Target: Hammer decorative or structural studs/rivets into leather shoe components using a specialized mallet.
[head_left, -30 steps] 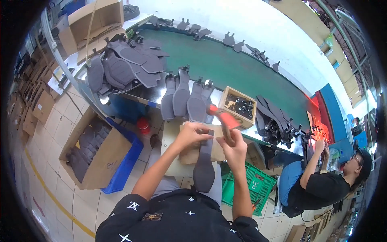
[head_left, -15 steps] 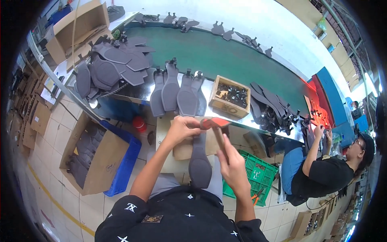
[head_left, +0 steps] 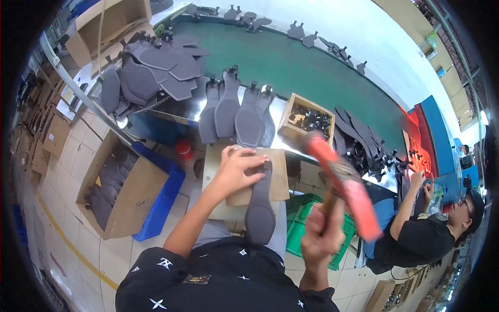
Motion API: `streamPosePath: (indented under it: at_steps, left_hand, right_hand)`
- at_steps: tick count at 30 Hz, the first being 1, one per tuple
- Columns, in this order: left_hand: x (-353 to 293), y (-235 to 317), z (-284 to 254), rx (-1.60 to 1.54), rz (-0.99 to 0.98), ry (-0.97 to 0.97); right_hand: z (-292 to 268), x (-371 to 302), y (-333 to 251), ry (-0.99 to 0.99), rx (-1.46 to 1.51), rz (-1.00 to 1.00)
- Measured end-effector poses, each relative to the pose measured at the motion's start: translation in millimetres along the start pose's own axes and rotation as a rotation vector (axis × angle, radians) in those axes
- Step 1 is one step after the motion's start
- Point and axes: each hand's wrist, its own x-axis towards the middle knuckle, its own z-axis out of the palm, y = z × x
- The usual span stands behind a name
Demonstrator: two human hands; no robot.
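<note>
A dark grey shoe sole [head_left: 260, 221] lies lengthwise in front of me, its narrow heel end on a tan board [head_left: 279, 182] and its wide end towards my lap. My left hand [head_left: 240, 170] grips that narrow end with bent fingers; whatever sits beneath the fingertips is hidden. In my right hand [head_left: 321, 234] a red-headed hammer [head_left: 340, 174] is raised to the right of the sole, blurred by motion, its handle wrapped by my fingers.
Several heeled soles [head_left: 248, 119] stand at the bench edge beside a wooden box [head_left: 299, 132] of small black parts. More soles [head_left: 156, 73] are piled left. A cardboard box [head_left: 130, 208] and a green crate [head_left: 297, 229] flank me. A co-worker [head_left: 434, 229] sits at the right.
The hammer has swung up and to the right, away from my left hand. My left hand stays at the sole's narrow end, its fingers now spread lower over it.
</note>
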Motion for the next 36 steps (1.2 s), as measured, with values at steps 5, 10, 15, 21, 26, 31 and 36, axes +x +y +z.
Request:
streamPosePath:
  at_steps: [5,10,15,21,26,31,36]
  left_hand:
    - [-3.3,4.7,7.3,-0.037,0.005,0.091]
    - [-25.9,15.1,-8.8,-0.261,0.164,0.049]
    - [-58.7,86.7,-66.4,-0.681,0.056,-0.176]
    - [-80.0,111.7,-77.7,-0.969,-0.173,-0.356]
    - [-89.6,119.4,-73.0,-1.186,-0.395,-0.597]
    - [-94.0,126.3,-78.7,-1.411,-0.458,-0.735]
    - [-96.7,135.4,-79.8,-1.397,-0.397,-0.754]
  right_hand:
    - [18.6,15.1,32.8,-0.045,-0.122,-0.111]
    - [12.1,26.6,57.9,0.010,-0.129,-0.204]
    - [42.6,22.5,85.3,-0.427,-0.433,-0.318]
    - [45.2,21.3,56.7,-0.618,0.187,-0.237]
    - [59.8,-22.2,38.0,-0.604,1.157,0.256]
    - [55.8,-23.7,23.3,-0.635,1.267,0.338]
    - [52.1,-26.9,13.2,-0.624,1.315,0.304]
